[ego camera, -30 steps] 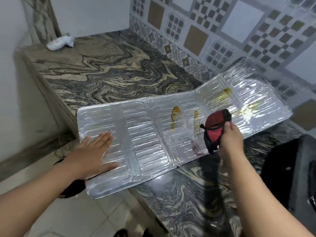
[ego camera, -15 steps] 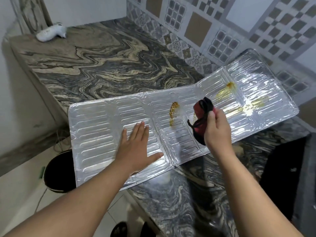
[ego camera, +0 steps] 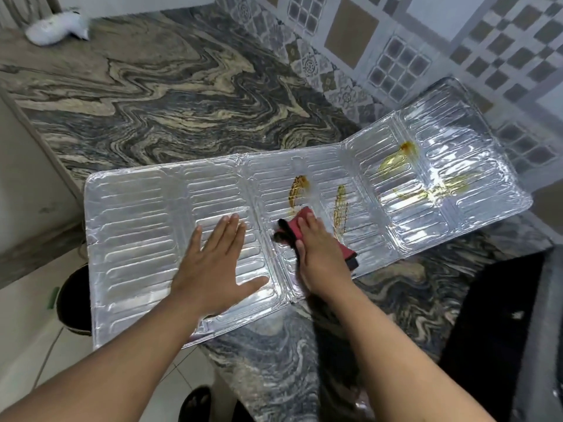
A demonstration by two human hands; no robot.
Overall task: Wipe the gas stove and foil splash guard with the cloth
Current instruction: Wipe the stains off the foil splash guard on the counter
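Observation:
The foil splash guard (ego camera: 137, 239) lies unfolded across the marble counter, its left end overhanging the counter edge. Yellow-brown grease streaks (ego camera: 297, 190) mark its middle and right panels. My left hand (ego camera: 213, 263) lies flat with fingers spread on a left-middle panel. My right hand (ego camera: 320, 254) presses a red and black cloth (ego camera: 300, 222) flat onto the middle panel, just below one streak. The gas stove (ego camera: 518, 330) shows only as a dark shape at the right edge.
The marble counter (ego camera: 182, 102) runs to the back left, with a white object (ego camera: 54, 27) at its far corner. A patterned tile wall (ego camera: 396, 41) rises behind the guard. A dark round bin (ego camera: 73, 300) stands on the floor under the guard's left end.
My right hand has come down from holding the cloth bunched above the foil to pressing it flat on the middle panel. My left hand slid right along the guard.

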